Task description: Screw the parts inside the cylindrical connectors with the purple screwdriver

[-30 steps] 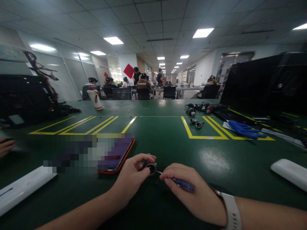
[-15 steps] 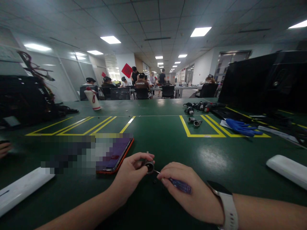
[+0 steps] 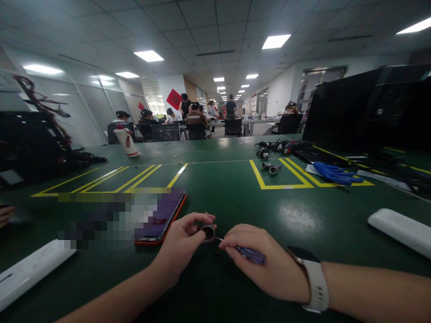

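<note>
My left hand (image 3: 183, 242) pinches a small round metal housing (image 3: 208, 232) between thumb and fingers, its dark hollow end turned towards my right. In my right hand (image 3: 259, 255) is a screwdriver (image 3: 251, 255) with a translucent purple handle. Its thin shaft points left, and the tip meets the rim of the housing; whether it sits in a screw is too small to tell. On the green table just below lies a tiny dark part (image 3: 217, 252). A phone or tablet in an orange case (image 3: 164, 220) rests beside my left hand, partly blurred out.
Two metal housings (image 3: 271, 168) lie inside a yellow-taped box, with several dark parts (image 3: 279, 147) behind. A blue glove (image 3: 336, 173), white cases (image 3: 400, 231), a paper cup (image 3: 127, 141) and black equipment (image 3: 363, 107) surround the work. Another person's hand (image 3: 6, 215) shows at left.
The view has shifted slightly. Both hands keep their grip on the housing and the screwdriver, with the tip still at the housing's rim.
</note>
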Motion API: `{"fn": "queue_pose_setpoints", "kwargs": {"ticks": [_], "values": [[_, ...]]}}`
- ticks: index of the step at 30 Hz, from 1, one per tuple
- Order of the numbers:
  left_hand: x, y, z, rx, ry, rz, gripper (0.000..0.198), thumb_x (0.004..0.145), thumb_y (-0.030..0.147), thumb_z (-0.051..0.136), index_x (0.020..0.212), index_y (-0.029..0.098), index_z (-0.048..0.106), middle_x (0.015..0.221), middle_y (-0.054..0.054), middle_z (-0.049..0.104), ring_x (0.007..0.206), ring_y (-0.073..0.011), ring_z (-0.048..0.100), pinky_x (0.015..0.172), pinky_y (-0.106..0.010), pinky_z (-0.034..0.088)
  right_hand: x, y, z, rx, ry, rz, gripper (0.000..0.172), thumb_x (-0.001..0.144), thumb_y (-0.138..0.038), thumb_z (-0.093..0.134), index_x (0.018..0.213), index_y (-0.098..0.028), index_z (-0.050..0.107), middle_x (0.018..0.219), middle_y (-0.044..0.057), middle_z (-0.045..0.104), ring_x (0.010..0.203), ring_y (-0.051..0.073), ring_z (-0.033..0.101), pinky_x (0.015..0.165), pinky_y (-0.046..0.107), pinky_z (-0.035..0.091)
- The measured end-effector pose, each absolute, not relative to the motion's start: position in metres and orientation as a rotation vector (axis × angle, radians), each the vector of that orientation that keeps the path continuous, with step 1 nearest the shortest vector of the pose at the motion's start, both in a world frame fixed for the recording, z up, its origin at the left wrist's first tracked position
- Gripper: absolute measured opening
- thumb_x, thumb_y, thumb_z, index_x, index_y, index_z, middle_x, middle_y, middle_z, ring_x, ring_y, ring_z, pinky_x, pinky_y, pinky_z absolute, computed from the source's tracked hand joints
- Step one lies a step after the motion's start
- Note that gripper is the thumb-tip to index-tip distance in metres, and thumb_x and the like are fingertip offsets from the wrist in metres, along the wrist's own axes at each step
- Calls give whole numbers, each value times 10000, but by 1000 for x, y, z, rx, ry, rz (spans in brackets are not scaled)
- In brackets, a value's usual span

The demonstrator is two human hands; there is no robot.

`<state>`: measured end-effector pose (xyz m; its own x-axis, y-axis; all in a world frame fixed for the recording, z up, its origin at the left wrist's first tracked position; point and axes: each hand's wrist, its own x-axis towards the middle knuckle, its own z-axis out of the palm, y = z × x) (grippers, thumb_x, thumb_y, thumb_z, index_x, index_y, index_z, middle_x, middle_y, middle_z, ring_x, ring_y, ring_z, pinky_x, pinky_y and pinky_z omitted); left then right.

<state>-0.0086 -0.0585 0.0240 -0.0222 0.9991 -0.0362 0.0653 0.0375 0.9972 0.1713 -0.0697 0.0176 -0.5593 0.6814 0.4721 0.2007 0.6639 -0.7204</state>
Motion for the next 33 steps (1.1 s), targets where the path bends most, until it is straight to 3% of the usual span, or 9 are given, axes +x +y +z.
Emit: {"fn": "queue_pose_setpoints", "kwargs": {"ticks": [10,23,29,33], "values": [[-6,-59,28,1216,1309,1169,170,581,212,690,735,146,662,1010,-88,671,853,-238,651,710,-336,534,171,-72,20,-700,-2117,754,197,838,-111,486,933,-173,648,890,55,659,843,153,589,776,271,457],[-7,-57,23,1228,1274,1097,96,619,138,645,713,155,649,983,-62,670,823,-201,663,689,-287,537,171,-71,16,-679,-2066,737,173,835,-98,490,899,-147,644,845,46,655,815,133,589,775,261,449],[-10,-56,24,1206,1265,1107,178,660,183,669,836,158,652,976,-59,678,906,-218,648,773,-308,533,177,-65,24,-772,-1791,989,207,827,-204,476,682,-142,610,640,15,578,615,122,535,590,248,422],[-12,-54,27,1168,1276,1114,230,673,135,650,902,154,642,940,-52,687,934,-212,640,818,-308,522,179,-58,21,-918,-1674,1308,204,804,-235,477,658,-141,584,573,-3,534,559,117,501,539,241,399]]}}
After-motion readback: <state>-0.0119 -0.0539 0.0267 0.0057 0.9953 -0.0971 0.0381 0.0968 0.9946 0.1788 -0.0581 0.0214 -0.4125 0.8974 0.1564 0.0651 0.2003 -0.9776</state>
